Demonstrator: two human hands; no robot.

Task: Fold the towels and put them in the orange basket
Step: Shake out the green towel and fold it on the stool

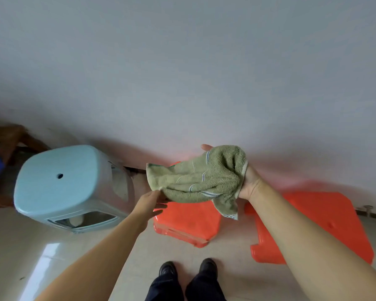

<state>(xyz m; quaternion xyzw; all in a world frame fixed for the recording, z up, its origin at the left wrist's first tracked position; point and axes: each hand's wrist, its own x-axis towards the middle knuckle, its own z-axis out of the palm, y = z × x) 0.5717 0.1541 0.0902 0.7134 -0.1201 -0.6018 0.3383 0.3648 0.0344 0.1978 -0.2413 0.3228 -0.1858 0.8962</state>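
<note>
A crumpled green towel [195, 177] with thin blue-and-white stripes hangs in the air in front of the wall. My right hand [251, 184] holds its right end from below; the bunched cloth covers the fingers, and only the thumb tip shows at the top. One corner dangles down beneath that hand. My left hand [153, 203] reaches up to the towel's lower left edge with straight fingers and touches the cloth there. Below the towel an orange plastic piece [189, 222] stands on the floor; whether it is the basket I cannot tell.
A light blue plastic stool [63, 181] stands on the left. A second, larger orange plastic piece [326, 222] lies at the right near the wall. Brown wooden furniture [7, 137] is at the far left. My shoes [188, 270] stand on the pale tiled floor.
</note>
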